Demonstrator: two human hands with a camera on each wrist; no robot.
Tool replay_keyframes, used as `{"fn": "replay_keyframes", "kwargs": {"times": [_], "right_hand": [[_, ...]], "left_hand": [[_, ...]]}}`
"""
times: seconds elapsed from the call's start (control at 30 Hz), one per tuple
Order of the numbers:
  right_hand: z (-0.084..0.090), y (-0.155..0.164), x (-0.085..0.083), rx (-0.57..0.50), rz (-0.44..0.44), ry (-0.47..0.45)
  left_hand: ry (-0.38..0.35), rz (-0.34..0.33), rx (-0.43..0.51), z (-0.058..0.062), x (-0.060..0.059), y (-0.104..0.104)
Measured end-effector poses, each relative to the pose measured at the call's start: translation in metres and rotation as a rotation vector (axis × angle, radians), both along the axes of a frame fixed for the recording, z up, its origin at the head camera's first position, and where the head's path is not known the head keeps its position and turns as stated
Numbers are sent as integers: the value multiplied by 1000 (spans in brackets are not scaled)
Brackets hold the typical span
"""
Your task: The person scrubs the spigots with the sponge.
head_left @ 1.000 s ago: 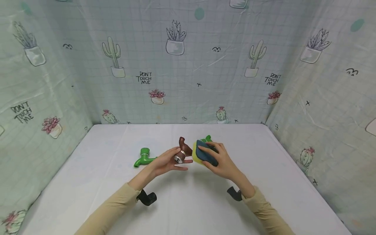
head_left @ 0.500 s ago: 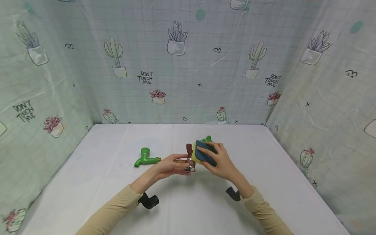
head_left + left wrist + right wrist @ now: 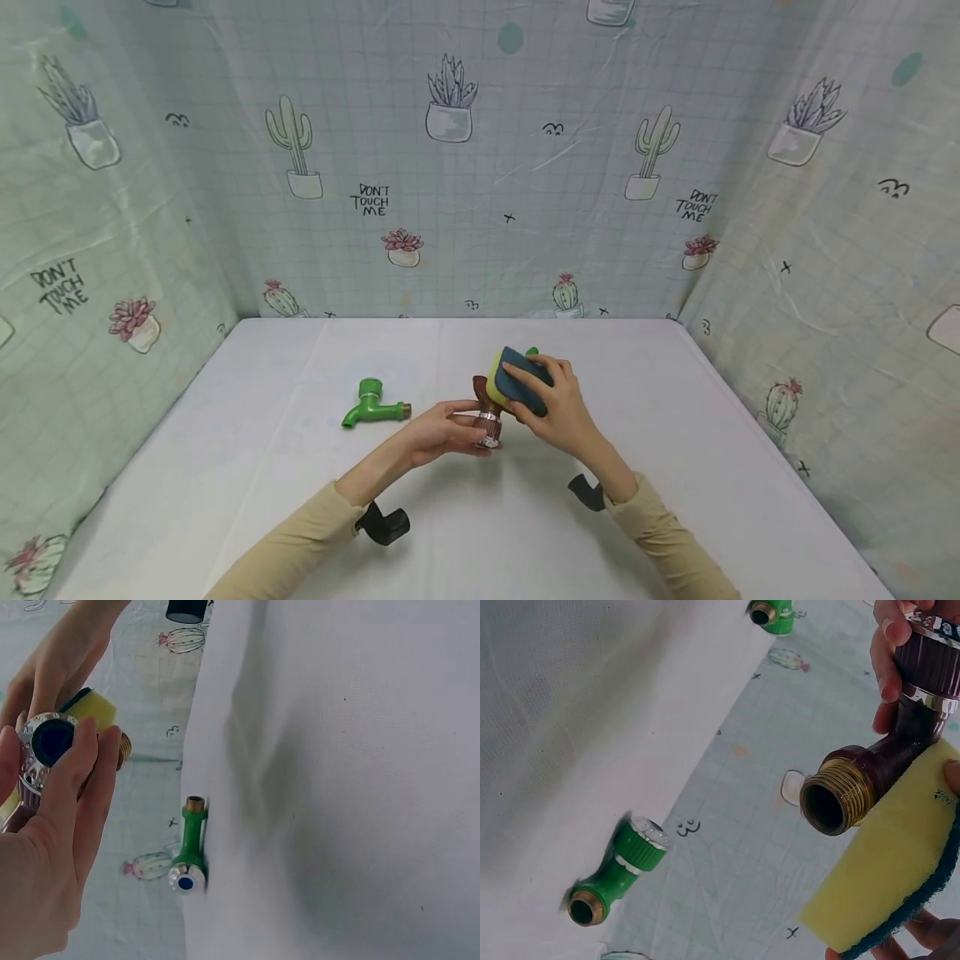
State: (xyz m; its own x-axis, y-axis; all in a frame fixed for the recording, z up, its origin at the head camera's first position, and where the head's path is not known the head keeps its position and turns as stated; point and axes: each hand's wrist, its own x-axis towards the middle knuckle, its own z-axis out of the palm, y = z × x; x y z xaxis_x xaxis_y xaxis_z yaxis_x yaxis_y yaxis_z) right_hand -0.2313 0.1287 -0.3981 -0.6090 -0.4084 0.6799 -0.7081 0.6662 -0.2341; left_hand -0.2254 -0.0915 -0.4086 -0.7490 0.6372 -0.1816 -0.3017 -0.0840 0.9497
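My left hand (image 3: 441, 431) grips a brown faucet (image 3: 489, 427) by its ribbed, silver-ringed knob. In the right wrist view the faucet's threaded brass inlet (image 3: 832, 799) faces the camera, and in the left wrist view the blue-centred knob cap (image 3: 54, 742) shows between the fingers. A yellow sponge with a dark blue-green scouring side (image 3: 522, 383) is held in my right hand (image 3: 561, 408). Its yellow face (image 3: 885, 855) lies against the faucet's body, and part of the faucet is hidden behind it.
One green faucet (image 3: 371, 406) lies on the white table (image 3: 480, 533) left of the hands. Another green faucet (image 3: 532, 352) is mostly hidden behind the right hand. Black elbow-shaped pieces, one left (image 3: 386, 525) and one right (image 3: 587, 493), lie near the sleeves. Patterned cloth surrounds the table.
The left hand has turned the faucet from tilted to nearly upright, knob toward me, and brought it rightward against the sponge. Most recently, the sponge has shifted slightly up and left along it.
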Motion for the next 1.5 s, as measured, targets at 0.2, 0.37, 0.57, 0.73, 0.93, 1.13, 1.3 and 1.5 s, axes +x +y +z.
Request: {"fn": "replay_keyframes", "kwargs": {"times": [0.2, 0.37, 0.57, 0.73, 0.93, 1.13, 1.3, 1.5], "right_hand": [[-12, 6, -6, 29, -38, 22], [-17, 9, -7, 14, -8, 42], [-12, -2, -5, 7, 62, 75], [-7, -12, -4, 3, 104, 87], [-1, -18, -5, 79, 103, 161], [-3, -14, -6, 170, 72, 207], [-3, -4, -5, 204, 83, 183], [-4, 8, -4, 241, 96, 158]], "left_hand": [[-62, 70, 118, -1, 0, -13], [-79, 61, 154, 3, 1, -20], [-39, 10, 139, 5, 0, -16], [-4, -41, 116, 1, 0, -10], [-16, -52, 109, -3, 2, -8], [-102, -23, 143, -5, 3, -10], [-140, -24, 161, -5, 3, -14], [-137, -15, 185, -4, 2, -19]]}}
